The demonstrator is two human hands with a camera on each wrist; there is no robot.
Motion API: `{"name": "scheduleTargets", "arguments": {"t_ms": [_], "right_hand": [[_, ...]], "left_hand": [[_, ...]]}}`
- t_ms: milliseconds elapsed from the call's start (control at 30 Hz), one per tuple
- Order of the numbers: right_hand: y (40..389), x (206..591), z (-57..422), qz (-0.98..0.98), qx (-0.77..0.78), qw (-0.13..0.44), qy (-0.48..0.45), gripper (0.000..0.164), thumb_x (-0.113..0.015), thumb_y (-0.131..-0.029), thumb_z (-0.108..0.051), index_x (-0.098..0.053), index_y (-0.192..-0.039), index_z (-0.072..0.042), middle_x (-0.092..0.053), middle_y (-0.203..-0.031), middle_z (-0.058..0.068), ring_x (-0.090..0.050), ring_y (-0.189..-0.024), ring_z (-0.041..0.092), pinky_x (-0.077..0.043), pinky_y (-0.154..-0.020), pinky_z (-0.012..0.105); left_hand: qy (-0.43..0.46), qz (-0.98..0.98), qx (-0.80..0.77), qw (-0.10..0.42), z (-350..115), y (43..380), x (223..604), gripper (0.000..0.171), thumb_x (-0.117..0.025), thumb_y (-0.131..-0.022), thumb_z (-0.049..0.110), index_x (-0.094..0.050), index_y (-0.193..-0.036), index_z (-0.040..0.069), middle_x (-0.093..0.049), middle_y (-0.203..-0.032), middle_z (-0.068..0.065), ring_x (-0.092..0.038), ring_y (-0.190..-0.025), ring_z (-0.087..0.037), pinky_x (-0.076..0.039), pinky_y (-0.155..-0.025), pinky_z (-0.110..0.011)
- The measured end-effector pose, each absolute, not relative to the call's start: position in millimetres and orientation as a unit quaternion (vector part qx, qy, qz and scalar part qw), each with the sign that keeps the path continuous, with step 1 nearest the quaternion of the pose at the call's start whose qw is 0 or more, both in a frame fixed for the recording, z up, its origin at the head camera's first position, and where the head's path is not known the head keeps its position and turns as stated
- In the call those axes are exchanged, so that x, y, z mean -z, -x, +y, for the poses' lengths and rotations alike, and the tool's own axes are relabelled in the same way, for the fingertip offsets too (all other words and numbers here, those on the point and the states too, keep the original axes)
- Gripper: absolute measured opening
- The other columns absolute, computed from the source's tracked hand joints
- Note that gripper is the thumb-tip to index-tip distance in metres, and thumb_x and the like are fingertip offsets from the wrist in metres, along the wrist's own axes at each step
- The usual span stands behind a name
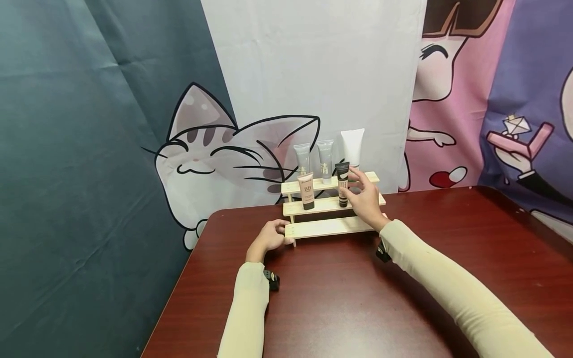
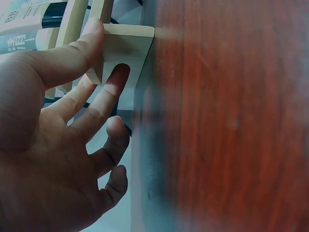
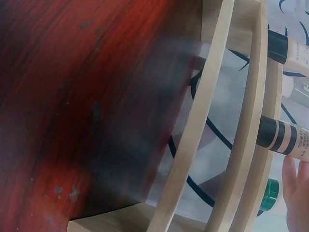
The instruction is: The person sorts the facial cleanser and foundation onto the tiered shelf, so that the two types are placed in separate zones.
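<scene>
A three-tier wooden display rack (image 1: pixel 329 227) stands on the table. My left hand (image 1: pixel 270 235) grips the left end of its lowest shelf, thumb on the board and fingers at the side panel in the left wrist view. My right hand (image 1: pixel 364 199) pinches a black-and-beige cosmetic tube (image 1: pixel 343 185), which stands cap down at the middle shelf; only its fingertips show in the right wrist view. To the left on that shelf stands a pink BB cream tube (image 1: pixel 307 191). Behind are two clear grey tubes, one left (image 1: pixel 302 155) and one right (image 1: pixel 326 161).
A white tube (image 1: pixel 353 145) stands at the right of the top shelf, partly behind my right hand; a green cap (image 3: pixel 271 194) shows there in the right wrist view. The reddish-brown table (image 1: pixel 331 298) meets a cartoon-printed curtain (image 1: pixel 322 64) at the back.
</scene>
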State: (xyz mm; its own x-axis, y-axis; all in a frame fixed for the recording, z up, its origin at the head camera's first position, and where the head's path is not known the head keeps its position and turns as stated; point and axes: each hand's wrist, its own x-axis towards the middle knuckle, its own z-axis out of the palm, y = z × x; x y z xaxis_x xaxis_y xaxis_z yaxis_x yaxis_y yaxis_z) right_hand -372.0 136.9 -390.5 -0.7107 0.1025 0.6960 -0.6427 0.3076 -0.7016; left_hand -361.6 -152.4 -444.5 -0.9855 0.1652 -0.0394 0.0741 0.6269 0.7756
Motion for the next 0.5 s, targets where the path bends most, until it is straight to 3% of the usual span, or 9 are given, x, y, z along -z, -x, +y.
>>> {"name": "scheduleTargets", "arguments": {"t_ms": [67,133,300,500], "right_hand": [[380,398,139,-0.736,-0.557,0.337,-0.186,0.065,-0.077,-0.082,0.005,-0.051,-0.141,-0.001,-0.063,-0.118,0.026,-0.066,-0.097,0.042,-0.054,-0.084,0.044],[389,407,142,-0.736,-0.556,0.339,-0.182,0.064,-0.079,-0.082,0.0,-0.052,-0.141,-0.004,-0.065,-0.117,0.022,-0.066,-0.099,0.038,-0.051,-0.085,0.055],[389,409,145,-0.74,-0.548,0.35,-0.172,0.055,-0.081,-0.082,-0.006,-0.059,-0.133,-0.005,-0.068,-0.112,0.018,-0.066,-0.101,0.03,-0.053,-0.084,0.05],[390,416,147,-0.741,-0.549,0.346,-0.175,0.058,-0.082,-0.08,-0.004,-0.059,-0.134,-0.006,-0.069,-0.109,0.019,-0.067,-0.099,0.032,-0.057,-0.077,0.04]], "left_hand": [[-0.066,0.902,-0.423,0.052,-153,362,444,0.053,-0.085,-0.077,0.012,-0.064,-0.127,0.008,-0.069,-0.1,-0.007,-0.059,-0.091,-0.019,-0.046,-0.086,-0.034],[-0.066,0.902,-0.424,0.053,-153,362,444,0.054,-0.084,-0.078,0.012,-0.064,-0.127,0.008,-0.069,-0.1,-0.007,-0.059,-0.091,-0.019,-0.046,-0.085,-0.034],[-0.084,0.891,-0.442,0.057,-152,362,443,0.055,-0.082,-0.08,0.011,-0.061,-0.131,0.006,-0.07,-0.103,-0.01,-0.061,-0.094,-0.021,-0.045,-0.087,-0.035],[-0.105,0.894,-0.434,0.045,-154,359,444,0.062,-0.082,-0.08,0.013,-0.056,-0.136,0.004,-0.067,-0.116,-0.015,-0.06,-0.109,-0.029,-0.043,-0.098,-0.043]]}}
